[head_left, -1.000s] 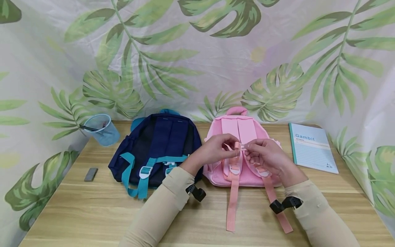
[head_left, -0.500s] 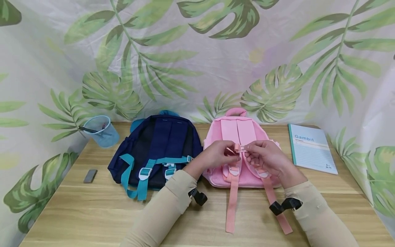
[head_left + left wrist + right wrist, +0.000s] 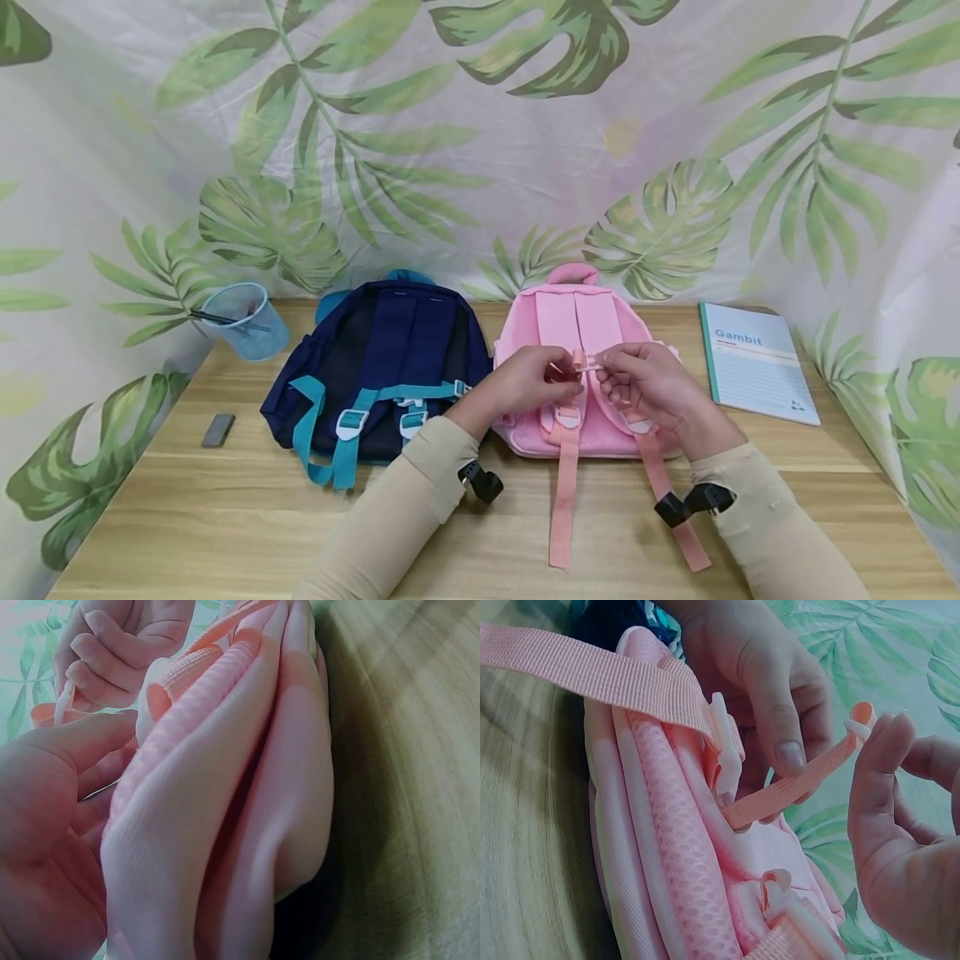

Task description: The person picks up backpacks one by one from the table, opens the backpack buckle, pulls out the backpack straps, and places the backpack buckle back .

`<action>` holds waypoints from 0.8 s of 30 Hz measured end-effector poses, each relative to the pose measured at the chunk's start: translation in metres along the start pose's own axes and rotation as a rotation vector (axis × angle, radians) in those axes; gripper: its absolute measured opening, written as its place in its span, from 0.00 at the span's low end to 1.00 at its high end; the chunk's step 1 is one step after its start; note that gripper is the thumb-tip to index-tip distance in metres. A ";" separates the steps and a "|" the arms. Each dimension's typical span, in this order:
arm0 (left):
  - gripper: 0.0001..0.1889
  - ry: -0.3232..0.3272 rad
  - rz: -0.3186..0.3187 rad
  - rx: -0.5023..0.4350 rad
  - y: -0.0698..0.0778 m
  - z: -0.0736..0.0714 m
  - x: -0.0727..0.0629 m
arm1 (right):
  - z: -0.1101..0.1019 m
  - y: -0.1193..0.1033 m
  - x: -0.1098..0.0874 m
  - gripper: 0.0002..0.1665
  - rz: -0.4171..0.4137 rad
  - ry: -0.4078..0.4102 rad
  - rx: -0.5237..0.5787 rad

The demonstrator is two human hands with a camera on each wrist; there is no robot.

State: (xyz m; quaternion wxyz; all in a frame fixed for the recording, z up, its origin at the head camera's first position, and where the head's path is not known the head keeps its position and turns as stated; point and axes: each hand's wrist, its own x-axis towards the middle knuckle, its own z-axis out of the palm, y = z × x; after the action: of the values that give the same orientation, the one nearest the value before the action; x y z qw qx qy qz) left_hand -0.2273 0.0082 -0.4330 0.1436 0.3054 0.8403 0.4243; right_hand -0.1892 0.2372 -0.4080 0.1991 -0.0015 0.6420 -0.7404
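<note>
A pink backpack (image 3: 519,329) lies back side up on the table, its padded shoulder straps facing me. From it runs a narrow salmon webbing strap (image 3: 817,771), looped at its end through a small white buckle (image 3: 857,729). My left hand (image 3: 528,382) pinches this strap between thumb and fingers, seen best in the right wrist view. The fingertips of my right hand (image 3: 648,383) pinch the buckle at the strap's end. White adjusters (image 3: 567,417) sit on the lower shoulder straps, and a loose strap tail (image 3: 564,508) hangs toward me.
To the left lies a navy backpack (image 3: 468,342) with teal straps (image 3: 347,454). A blue mesh pen cup (image 3: 258,332) and a grey eraser (image 3: 217,431) are farther left. The notebook (image 3: 761,367) lies at the right. Behind the table (image 3: 225,533) hangs a leaf-print cloth (image 3: 420,150).
My left hand has shifted slightly down and to the right, close beside the buckle. The right hand stays nearly in place, still pinching it. The backpacks have not moved.
</note>
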 end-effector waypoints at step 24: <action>0.09 -0.016 -0.031 -0.041 -0.006 0.004 0.000 | 0.011 -0.009 -0.008 0.21 -0.013 0.075 0.116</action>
State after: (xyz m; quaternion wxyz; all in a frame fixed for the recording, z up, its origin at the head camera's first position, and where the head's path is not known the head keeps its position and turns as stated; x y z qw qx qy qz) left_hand -0.2276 0.0080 -0.4402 0.1631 0.2927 0.8348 0.4368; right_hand -0.1821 0.2298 -0.3951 0.1697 0.0335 0.6049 -0.7773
